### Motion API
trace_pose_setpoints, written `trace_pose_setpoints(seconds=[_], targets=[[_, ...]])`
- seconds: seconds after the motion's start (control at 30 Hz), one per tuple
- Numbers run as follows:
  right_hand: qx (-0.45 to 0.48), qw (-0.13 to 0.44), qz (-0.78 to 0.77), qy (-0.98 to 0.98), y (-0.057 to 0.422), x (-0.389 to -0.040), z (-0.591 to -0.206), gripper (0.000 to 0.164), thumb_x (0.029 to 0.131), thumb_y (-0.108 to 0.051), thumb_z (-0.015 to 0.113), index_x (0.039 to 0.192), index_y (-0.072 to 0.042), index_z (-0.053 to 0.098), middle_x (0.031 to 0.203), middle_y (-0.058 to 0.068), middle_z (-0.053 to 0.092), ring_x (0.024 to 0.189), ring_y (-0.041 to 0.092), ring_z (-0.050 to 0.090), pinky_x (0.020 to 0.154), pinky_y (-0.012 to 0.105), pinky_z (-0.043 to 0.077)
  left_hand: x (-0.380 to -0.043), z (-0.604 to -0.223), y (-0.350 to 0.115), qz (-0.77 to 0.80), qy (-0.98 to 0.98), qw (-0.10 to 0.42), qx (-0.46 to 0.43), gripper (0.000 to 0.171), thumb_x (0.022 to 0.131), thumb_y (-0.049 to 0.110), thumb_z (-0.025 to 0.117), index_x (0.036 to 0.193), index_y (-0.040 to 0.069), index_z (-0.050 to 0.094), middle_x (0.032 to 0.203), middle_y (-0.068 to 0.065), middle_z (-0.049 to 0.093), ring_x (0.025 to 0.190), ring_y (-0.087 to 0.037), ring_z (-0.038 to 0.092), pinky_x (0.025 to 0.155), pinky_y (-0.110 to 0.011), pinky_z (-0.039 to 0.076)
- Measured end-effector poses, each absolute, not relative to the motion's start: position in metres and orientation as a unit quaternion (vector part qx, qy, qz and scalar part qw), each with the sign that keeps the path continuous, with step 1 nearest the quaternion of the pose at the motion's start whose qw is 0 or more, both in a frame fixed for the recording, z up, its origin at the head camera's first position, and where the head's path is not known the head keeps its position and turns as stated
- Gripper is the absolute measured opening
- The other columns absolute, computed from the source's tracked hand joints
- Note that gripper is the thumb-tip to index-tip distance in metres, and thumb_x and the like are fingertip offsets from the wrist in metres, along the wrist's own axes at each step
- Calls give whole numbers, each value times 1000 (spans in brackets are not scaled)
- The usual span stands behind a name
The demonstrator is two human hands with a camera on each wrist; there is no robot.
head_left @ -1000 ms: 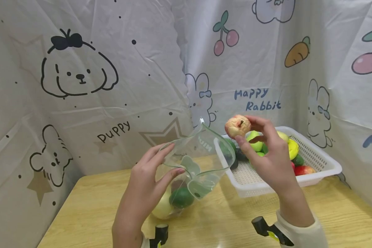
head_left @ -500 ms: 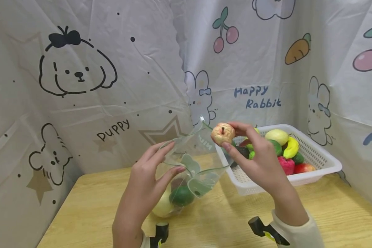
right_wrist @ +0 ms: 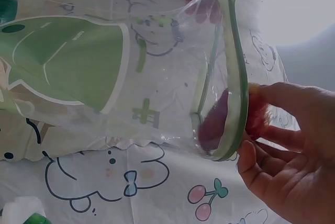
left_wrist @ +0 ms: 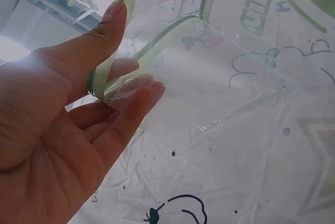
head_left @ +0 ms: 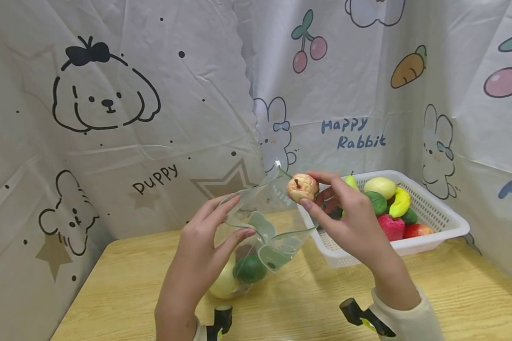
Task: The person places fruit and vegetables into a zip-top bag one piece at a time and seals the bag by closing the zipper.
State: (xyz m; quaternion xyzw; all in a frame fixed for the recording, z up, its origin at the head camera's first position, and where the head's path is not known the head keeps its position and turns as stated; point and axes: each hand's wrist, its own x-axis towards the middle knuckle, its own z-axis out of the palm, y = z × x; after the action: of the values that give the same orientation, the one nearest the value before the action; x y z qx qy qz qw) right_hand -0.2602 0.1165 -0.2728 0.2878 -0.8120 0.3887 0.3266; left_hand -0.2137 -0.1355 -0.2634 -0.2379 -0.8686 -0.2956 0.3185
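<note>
Here's the right hand (head_left: 352,220), angling in from lower right, thumb low, fingers high, pinching the apple (head_left: 303,188) at the bag's (head_left: 281,253) mouth, mid-frame! From lower left rises the left hand (head_left: 200,248), thumb and fingertips spread, holding the bag's green edge.
</note>
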Motion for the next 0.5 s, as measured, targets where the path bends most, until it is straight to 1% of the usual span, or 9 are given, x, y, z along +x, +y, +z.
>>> trace_pose_setpoints(seconds=[0.07, 0.13, 0.23, 0.27, 0.33, 0.5], targets=[[290, 326, 391, -810, 116, -261, -273, 47, 84, -19, 68, 128, -12, 52, 96, 5, 65, 69, 7, 59, 55, 29, 57, -214, -264, -136, -296, -867, 321, -240, 58, 78, 30, 72, 130, 10, 55, 125, -8, 60, 112, -18, 56, 90, -44, 55], [293, 328, 393, -808, 116, -261, -274, 48, 84, -17, 68, 129, -13, 51, 108, 7, 63, 76, 8, 61, 59, 30, 60, -214, -264, -136, -296, -866, 322, -240, 58, 78, 30, 72, 130, 10, 55, 125, -8, 60, 111, -18, 56, 90, -43, 55], [296, 328, 398, -804, 116, -261, -274, 48, 85, -15, 67, 130, -13, 51, 128, 8, 55, 89, 12, 62, 65, 30, 62, -214, -264, -136, -295, -866, 323, -241, 57, 79, 30, 72, 130, 10, 55, 125, -7, 60, 107, -17, 57, 88, -42, 56], [296, 330, 397, -804, 117, -261, -274, 47, 85, -15, 66, 130, -13, 51, 132, 8, 53, 93, 13, 62, 67, 30, 62, -214, -264, -136, -296, -866, 323, -241, 57, 79, 30, 72, 130, 10, 55, 125, -7, 60, 106, -17, 57, 87, -42, 56], [296, 331, 397, -803, 117, -260, -274, 45, 86, -15, 65, 129, -12, 52, 135, 7, 51, 95, 16, 61, 68, 33, 62, -214, -264, -136, -296, -867, 322, -240, 57, 79, 31, 71, 130, 11, 55, 125, -6, 59, 103, -16, 58, 86, -41, 57], [297, 331, 396, -804, 117, -260, -274, 41, 87, -15, 64, 126, -11, 55, 136, 8, 50, 97, 18, 60, 68, 41, 61, -214, -264, -137, -299, -868, 318, -235, 57, 79, 32, 71, 131, 13, 55, 126, -5, 59, 102, -17, 58, 86, -42, 57]])
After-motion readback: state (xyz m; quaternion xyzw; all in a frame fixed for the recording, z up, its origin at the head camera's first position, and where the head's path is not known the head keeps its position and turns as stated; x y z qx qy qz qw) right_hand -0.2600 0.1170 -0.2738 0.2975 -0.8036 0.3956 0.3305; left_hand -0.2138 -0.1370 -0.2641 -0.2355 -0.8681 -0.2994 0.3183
